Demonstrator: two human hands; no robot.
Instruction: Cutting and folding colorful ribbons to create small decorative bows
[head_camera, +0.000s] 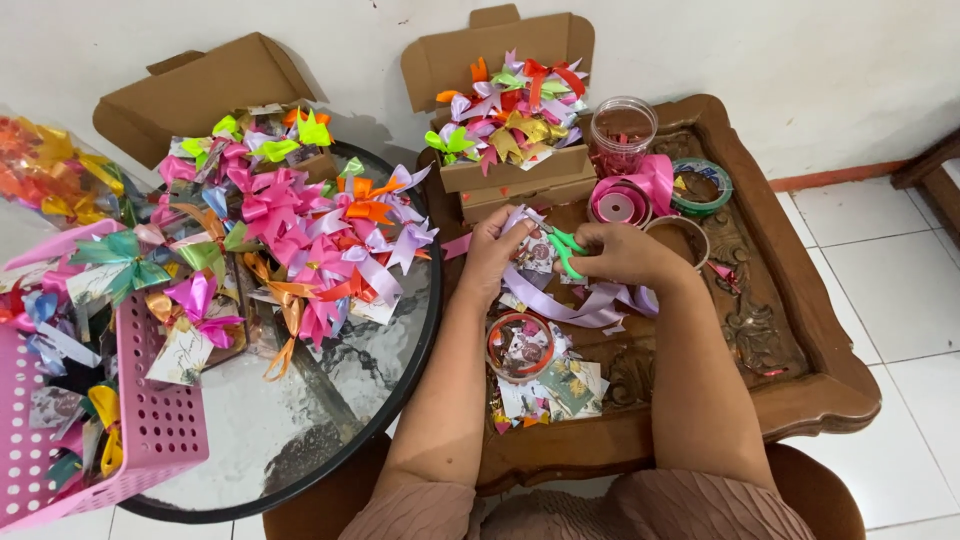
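Spilling off the left edge, a pink perforated basket (150, 430) is cut by the frame, so its full load of ribbon bows cannot be counted. Beside it a round glass table (330, 400) carries a heap of ribbon bows (300, 235) too tangled to number, and behind that heap stands one open cardboard box (195, 90), its inside hidden. A second open cardboard box (510, 170), heaped with more bows, sits at the back of a carved wooden table (800, 390).

At the middle of the wooden table, the left hand (492, 255) has its fingers curled together, pinching a length of lilac ribbon (570, 305) that loops down and trails toward the right. Just below lies one orange-rimmed tape roll (519, 345) among scattered paper scraps (560, 385).

The right hand (625, 252) is closed around green-handled scissors (567, 250); the blades are hidden between the two hands, so whether they touch the ribbon is unclear. Behind the right hand are one pink ribbon spool (622, 203), one clear plastic jar (622, 135) and one green-edged tape roll (702, 185). A further pale ring near the wrist is partly covered and hard to identify.
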